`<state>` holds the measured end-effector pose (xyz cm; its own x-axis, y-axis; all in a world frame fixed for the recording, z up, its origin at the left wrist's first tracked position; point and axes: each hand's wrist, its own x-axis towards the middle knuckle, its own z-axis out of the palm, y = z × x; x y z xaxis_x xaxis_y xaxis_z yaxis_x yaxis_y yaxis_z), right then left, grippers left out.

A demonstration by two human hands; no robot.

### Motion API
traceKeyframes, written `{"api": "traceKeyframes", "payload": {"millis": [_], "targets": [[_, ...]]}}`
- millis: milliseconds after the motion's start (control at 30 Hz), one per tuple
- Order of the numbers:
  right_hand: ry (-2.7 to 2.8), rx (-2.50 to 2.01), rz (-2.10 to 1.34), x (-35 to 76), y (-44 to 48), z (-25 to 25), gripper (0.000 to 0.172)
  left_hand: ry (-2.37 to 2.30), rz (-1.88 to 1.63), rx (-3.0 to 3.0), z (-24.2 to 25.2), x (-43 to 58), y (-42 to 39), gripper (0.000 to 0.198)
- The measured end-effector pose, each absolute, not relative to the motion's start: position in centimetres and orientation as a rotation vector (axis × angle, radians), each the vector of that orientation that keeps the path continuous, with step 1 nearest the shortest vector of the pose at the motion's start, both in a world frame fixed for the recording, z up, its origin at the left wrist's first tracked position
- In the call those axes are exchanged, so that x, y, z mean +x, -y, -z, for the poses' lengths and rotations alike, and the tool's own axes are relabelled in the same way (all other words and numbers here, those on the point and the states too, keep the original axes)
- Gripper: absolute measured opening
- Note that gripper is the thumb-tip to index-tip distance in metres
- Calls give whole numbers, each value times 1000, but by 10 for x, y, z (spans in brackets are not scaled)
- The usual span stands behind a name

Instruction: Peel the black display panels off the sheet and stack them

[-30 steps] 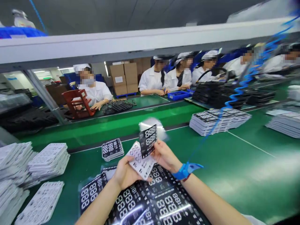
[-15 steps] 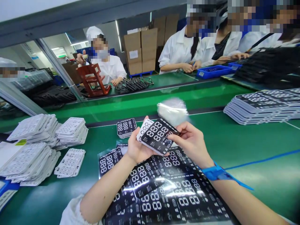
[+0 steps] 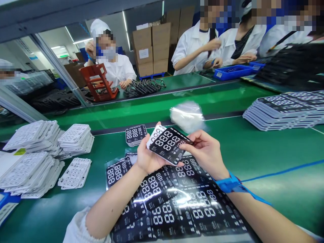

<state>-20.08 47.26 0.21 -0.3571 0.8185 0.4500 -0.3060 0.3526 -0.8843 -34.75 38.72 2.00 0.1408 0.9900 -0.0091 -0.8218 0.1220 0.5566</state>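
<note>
My left hand (image 3: 148, 158) grips a white plate (image 3: 155, 132) with digit-shaped cut-outs, palm beneath it. Over the plate lies a black display film (image 3: 165, 145) printed with white digits, covering most of it at a slight skew. My right hand (image 3: 207, 153) pinches the film's right edge between thumb and fingers; a blue wrist strap (image 3: 229, 184) circles that wrist. Below both hands spread glossy black printed film sheets (image 3: 202, 206), partly hidden by my forearms. Just beyond my left hand sits a small stack of black-faced plates (image 3: 136, 134).
Stacks of white plates (image 3: 27, 173) stand at the left, with a smaller pile (image 3: 75, 172) beside them. Crumpled clear plastic (image 3: 187, 116) lies ahead. Larger black-faced panels (image 3: 283, 109) are stacked at right. A blue cord (image 3: 283, 173) runs from my wrist. Co-workers sit across the green bench.
My hands hold nearly the same pose, with the film shifted slightly on the plate. The view has moved a little. Across the bench, a co-worker at right has raised a hand.
</note>
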Motion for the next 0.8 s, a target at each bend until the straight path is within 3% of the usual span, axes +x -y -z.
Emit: {"api": "traceKeyframes", "payload": {"millis": [800], "targets": [[1630,-590,-1226,-200,-471,-3,32,-477,-1367,447,-18,-348,-387,50]]}}
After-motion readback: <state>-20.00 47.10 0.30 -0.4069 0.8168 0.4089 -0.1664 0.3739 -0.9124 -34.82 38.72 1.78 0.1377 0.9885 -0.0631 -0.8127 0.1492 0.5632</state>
